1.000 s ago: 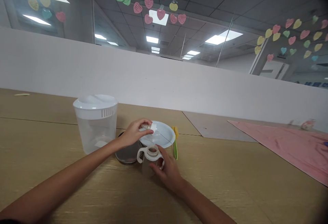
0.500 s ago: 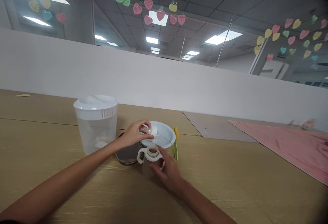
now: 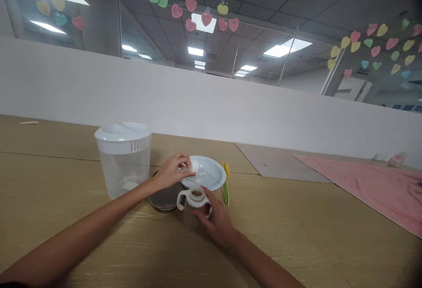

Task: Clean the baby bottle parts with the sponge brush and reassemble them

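My left hand (image 3: pixel 174 171) is closed on a small nipple cap (image 3: pixel 194 165) with a white ring and a clear tip, held on its side over the left part of a white plate (image 3: pixel 216 183). A thin straw or tube lies across that plate. My right hand (image 3: pixel 217 220) grips the right handle and side of a clear bottle (image 3: pixel 191 216). The bottle stands upright, its mouth uncovered, and its white left handle shows. Behind my left wrist is a dark round tray (image 3: pixel 165 199).
A clear bucket with a white lid (image 3: pixel 123 132) stands at the left. A green brush with a yellow head (image 3: pixel 226 191) lies right of the plate. Pink cloth (image 3: pixel 372 191) and a grey sheet (image 3: pixel 277 165) cover the right side. A white wall (image 3: pixel 198 103) runs behind.
My left hand has shifted slightly left and up with the nipple cap, which has turned a little. My right hand and the bottle look the same.
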Motion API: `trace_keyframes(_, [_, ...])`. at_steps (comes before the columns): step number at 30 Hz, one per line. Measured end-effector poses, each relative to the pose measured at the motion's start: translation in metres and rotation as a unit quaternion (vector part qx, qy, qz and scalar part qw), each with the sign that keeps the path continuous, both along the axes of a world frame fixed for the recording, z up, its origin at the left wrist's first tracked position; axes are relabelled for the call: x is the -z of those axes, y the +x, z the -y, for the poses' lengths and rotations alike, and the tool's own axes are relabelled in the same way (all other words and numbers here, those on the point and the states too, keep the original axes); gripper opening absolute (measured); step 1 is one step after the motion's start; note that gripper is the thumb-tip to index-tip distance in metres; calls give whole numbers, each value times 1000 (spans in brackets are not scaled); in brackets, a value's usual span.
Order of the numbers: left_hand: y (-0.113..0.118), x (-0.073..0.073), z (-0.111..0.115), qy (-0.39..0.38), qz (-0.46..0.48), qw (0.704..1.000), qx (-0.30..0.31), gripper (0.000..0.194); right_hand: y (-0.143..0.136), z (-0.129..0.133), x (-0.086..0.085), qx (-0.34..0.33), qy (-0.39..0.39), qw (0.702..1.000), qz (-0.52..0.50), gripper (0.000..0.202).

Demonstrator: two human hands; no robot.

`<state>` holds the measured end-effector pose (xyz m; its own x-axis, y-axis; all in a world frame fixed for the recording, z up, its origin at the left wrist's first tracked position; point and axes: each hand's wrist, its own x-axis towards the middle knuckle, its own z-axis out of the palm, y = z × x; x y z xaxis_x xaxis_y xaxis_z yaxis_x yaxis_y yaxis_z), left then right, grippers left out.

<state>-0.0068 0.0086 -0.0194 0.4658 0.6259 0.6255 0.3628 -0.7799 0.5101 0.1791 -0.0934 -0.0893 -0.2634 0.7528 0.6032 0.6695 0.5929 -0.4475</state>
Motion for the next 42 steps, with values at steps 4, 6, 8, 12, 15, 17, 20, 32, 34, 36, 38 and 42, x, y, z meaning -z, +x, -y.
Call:
trace_keyframes(4, [1,0,0,12,-34,999,-3,28,0,0,-1,-3,2,1000,-1,53])
trace_keyframes(6, [1,1,1,20,-55,998,-8,30,0,-1,-1,-4,-1,1000,0,53])
trace_keyframes(8, [2,1,1,30,-71,997,-13,31,0,-1,-1,-4,-1,1000,3,53])
trace_keyframes(12, [4,4,0,39,-79,996,-15,32,0,-1,0,-2,6,1000,4,53])
trace_keyframes(15, [5,6,3,39,-72,996,-19,33,0,0,0,1,6,1000,4,54])
trace_keyframes(17, [6,6,5,29,-63,997,-20,34,0,0,-1,1,4,1000,4,53])
trace_keyframes(20, [7,7,8,17,-47,999,-17,37,0,1,-1,-5,-2,1000,1,52])
trace_keyframes(32, [10,17,1,-22,-12,1000,-16,28,-1,2,-4,3,-5,1000,6,52])
trace_keyframes(34, [10,16,4,-41,-16,999,-18,31,-1,1,-4,-3,-3,1000,4,52])
trace_keyframes(36, [10,13,7,-60,-16,998,-14,36,-1,1,-5,-5,-3,1000,0,51])
trace_keyframes(38, [9,12,9,-62,-15,998,-6,36,-1,1,-5,-4,-3,1000,-1,51])
trace_keyframes(42, [10,12,8,-16,-27,999,9,21,-2,2,-5,3,-3,1000,2,52])
